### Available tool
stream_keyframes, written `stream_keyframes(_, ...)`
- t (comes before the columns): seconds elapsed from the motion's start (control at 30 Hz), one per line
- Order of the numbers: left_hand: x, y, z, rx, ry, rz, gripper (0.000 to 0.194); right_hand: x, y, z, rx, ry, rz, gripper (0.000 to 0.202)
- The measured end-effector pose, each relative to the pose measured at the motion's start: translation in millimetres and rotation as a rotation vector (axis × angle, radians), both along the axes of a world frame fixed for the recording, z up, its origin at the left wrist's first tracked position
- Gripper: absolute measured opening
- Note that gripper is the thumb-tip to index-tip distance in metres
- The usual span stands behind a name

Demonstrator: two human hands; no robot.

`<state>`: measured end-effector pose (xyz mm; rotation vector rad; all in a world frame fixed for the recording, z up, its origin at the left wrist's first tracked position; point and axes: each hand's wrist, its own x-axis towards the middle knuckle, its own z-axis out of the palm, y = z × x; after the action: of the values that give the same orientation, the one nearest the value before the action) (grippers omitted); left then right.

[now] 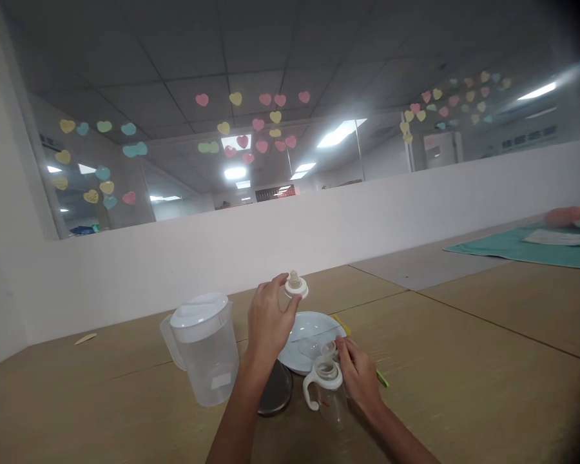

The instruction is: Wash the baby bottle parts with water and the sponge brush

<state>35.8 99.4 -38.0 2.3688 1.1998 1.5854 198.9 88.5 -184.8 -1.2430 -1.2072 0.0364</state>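
My left hand (270, 319) is raised above the bowl, with thumb and fingers pinched on a baby bottle nipple (296, 285) set in a white collar ring. In my right hand (359, 374), the fingertips pinch a small clear round piece (328, 348) just above the open mouth of a baby bottle. That clear baby bottle (332, 406) stands upright on the table and has a white handle (310, 390) curving out on its left side. Behind it sits a pale blue bowl (290, 351) with a clear, see-through item in it, whose kind I cannot make out.
A lidded clear pitcher (207, 357) stands left of my hands. A dark round pad (276, 390) lies beside my left forearm. Yellow (342, 324) and green (382, 378) sticks show by the bowl. At far right lies a teal cloth (507, 248) near another person's blurred hand (565, 216).
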Motion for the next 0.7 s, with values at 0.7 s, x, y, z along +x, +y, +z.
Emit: stream_keyframes(0.7, 0.5, 2.2, -0.2, -0.002, 0.039, -0.015, 0.036, 3.9, 6.8, 1.8, -0.139, 0.445, 0.407, 0.038)
